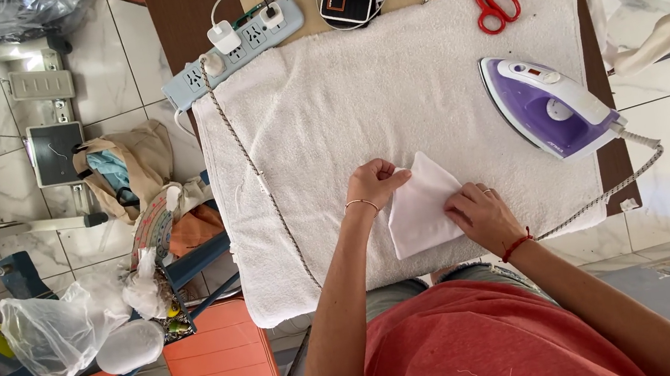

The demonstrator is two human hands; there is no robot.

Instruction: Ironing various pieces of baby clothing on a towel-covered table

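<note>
**Two hands on a folded white cloth at the near edge of a towel-covered table**

We look down on a white towel (394, 111) spread over a dark table (175, 19). Close to the table's near edge lies a small folded white cloth (421, 207). Our left hand (373, 185) pinches the cloth's upper left edge, fingers curled tight; their tips are tucked under and hidden. Our right hand (483, 213) rests flat on the cloth's right side, fingers narrowly spread and pressing down; it covers that edge, so we cannot make out the fold there. A purple-and-white iron (548, 106) stands toward the right edge, apart from both hands, its braided cord (619, 187) running off the near right corner. At the far edge sit a power strip (235, 50) and red-handled scissors (494, 5); the things beyond them are cut off by the frame.
</note>
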